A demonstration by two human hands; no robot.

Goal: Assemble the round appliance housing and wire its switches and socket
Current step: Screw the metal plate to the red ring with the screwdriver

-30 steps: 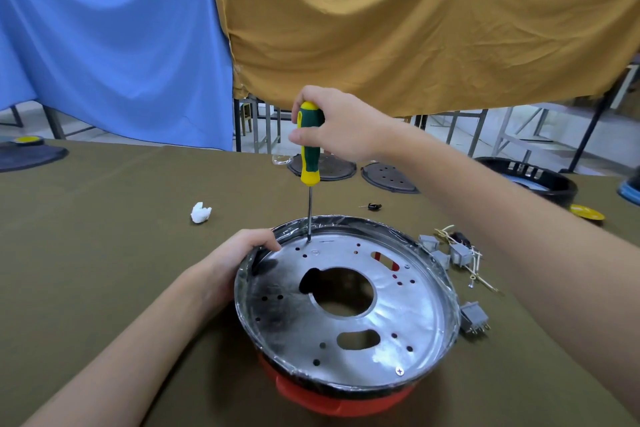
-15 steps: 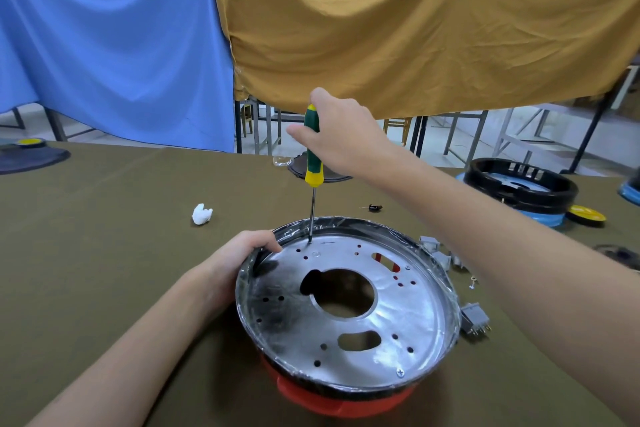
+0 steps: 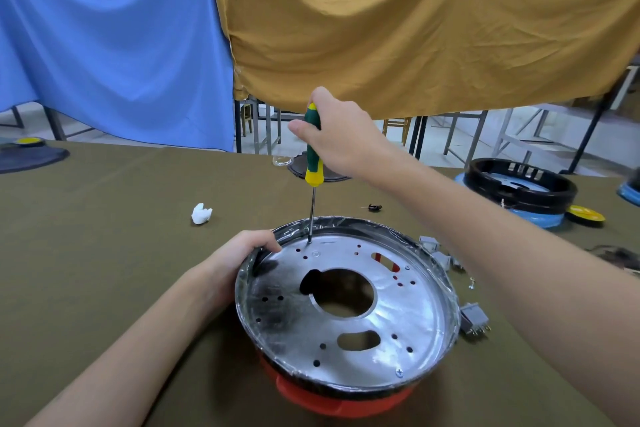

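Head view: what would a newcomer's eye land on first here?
First, the green-and-yellow screwdriver, upright in the right hand, its tip on the far-left part of the shiny metal plate. That plate sits in the round housing at centre, whose left rim the left hand grips. Behind hang a blue cloth and a mustard cloth.

Screwdriver (image 3: pixel 313 163) upright on housing (image 3: pixel 346 305), switches (image 3: pixel 474 317) right.
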